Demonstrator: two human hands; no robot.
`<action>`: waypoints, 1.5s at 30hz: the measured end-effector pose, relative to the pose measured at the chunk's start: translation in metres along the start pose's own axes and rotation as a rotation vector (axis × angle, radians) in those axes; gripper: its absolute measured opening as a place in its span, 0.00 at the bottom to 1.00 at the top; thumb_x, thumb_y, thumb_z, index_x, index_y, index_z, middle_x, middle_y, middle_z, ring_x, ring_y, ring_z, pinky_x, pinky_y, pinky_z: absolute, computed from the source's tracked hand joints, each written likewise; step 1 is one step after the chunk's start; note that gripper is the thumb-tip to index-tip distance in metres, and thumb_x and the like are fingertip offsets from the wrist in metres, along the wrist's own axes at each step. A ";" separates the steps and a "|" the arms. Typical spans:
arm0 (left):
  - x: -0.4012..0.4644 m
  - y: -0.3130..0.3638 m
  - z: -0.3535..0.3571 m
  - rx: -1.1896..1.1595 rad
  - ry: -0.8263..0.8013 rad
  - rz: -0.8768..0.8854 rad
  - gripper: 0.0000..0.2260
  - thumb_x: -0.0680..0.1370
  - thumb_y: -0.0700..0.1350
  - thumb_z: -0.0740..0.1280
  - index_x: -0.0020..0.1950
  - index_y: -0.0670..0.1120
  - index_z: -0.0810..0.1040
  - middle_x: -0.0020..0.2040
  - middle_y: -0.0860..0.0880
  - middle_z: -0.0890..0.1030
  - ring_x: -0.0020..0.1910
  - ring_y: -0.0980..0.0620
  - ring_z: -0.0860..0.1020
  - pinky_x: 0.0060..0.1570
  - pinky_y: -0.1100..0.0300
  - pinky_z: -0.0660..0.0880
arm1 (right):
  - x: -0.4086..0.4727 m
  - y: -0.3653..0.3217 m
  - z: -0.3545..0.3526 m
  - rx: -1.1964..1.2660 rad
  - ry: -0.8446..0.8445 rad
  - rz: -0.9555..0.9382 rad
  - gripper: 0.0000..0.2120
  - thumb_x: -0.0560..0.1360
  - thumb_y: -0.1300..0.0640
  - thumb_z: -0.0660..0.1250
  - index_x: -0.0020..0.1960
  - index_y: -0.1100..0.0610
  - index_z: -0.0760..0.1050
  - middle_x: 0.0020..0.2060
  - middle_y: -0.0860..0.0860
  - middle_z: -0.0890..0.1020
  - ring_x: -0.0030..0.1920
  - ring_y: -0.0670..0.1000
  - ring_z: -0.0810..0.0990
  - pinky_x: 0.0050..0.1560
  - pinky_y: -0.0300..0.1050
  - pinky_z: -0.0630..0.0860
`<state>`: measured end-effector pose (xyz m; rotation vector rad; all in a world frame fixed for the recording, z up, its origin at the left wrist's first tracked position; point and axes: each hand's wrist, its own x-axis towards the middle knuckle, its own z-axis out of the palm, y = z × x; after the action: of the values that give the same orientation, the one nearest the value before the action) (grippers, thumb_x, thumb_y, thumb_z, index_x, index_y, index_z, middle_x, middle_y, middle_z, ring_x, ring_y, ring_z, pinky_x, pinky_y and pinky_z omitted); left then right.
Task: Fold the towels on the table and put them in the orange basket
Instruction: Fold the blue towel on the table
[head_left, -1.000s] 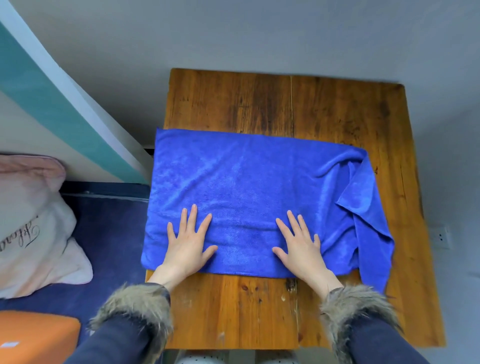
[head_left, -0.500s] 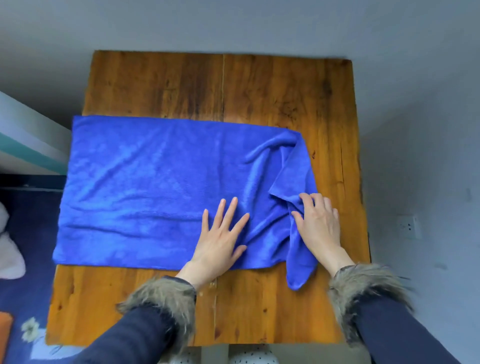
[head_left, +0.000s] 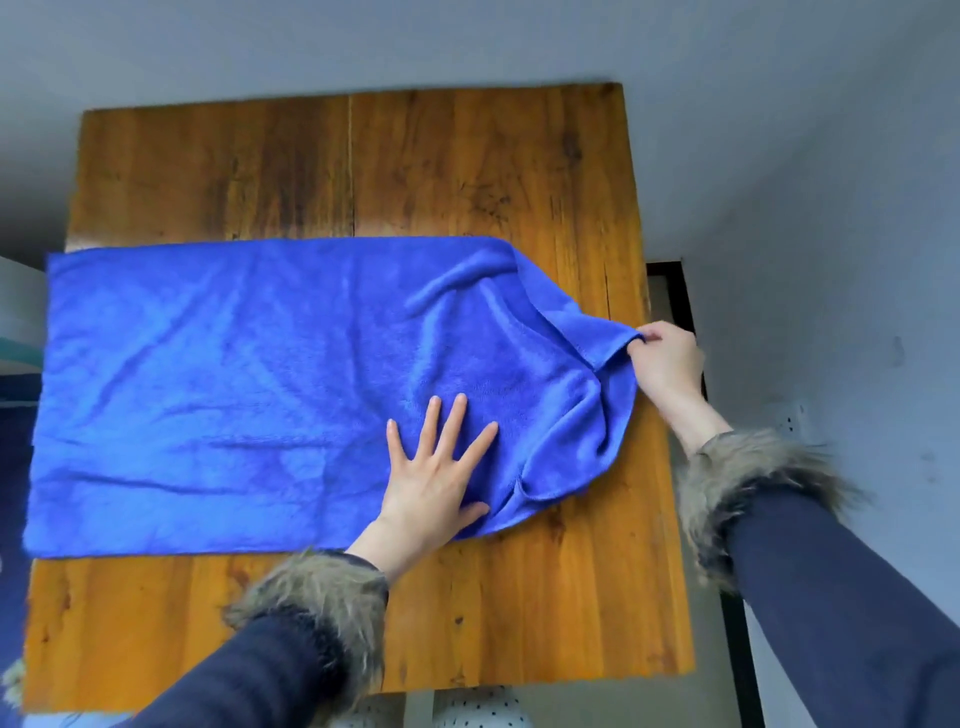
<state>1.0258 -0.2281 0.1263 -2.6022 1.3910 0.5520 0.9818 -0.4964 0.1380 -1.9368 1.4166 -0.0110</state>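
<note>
Head view looked down on a big blue towel (head_left: 249, 395) lying across a brown wooden tabletop (head_left: 467, 161). Most of the towel lay flat, with small wrinkles. Its left end reached the left side of the tabletop, and its right end was bunched up and rumpled. The left hand (head_left: 434, 480) lay flat on the towel near the front edge, with its fingers straight and spread out, pressing the cloth down. The right hand (head_left: 667, 361) pinched the far right corner of the towel and pulled it out toward the right edge of the tabletop. Both arms wore dark sleeves with furry cuffs (head_left: 311, 597). No orange basket showed in this view

The towel looked soft, light and floppy. It would bend any way and would not hold a shape by itself. It looked fluffy, so it probably would not slip much on the wood. The best places to hold it seemed to be the corners and the edges, one in each hand, so the cloth could be pulled tight and folded straight. Holding it in the middle would likely make it bunch up
</note>
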 end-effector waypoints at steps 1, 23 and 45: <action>0.001 0.001 -0.001 -0.004 -0.010 -0.006 0.48 0.52 0.61 0.78 0.69 0.52 0.65 0.71 0.39 0.67 0.68 0.35 0.68 0.49 0.26 0.66 | 0.004 0.001 -0.003 0.064 0.006 0.063 0.09 0.72 0.61 0.62 0.48 0.56 0.80 0.48 0.56 0.83 0.51 0.60 0.79 0.52 0.45 0.74; 0.022 0.022 -0.020 -0.555 0.167 0.121 0.13 0.77 0.51 0.58 0.43 0.43 0.75 0.62 0.43 0.76 0.63 0.41 0.74 0.56 0.49 0.74 | -0.003 0.005 0.010 -0.534 -0.009 -0.957 0.11 0.70 0.60 0.61 0.39 0.61 0.82 0.42 0.55 0.83 0.47 0.58 0.81 0.42 0.49 0.79; 0.046 0.087 -0.047 -0.830 -0.110 0.067 0.07 0.79 0.46 0.61 0.49 0.44 0.74 0.51 0.49 0.75 0.53 0.47 0.73 0.58 0.51 0.68 | 0.025 0.009 -0.030 -0.377 -0.020 -0.606 0.11 0.75 0.66 0.61 0.51 0.66 0.80 0.58 0.60 0.78 0.61 0.60 0.73 0.60 0.48 0.67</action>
<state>0.9893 -0.3260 0.1569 -3.0275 1.4224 1.5353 0.9718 -0.5344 0.1449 -2.6065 0.8073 -0.0069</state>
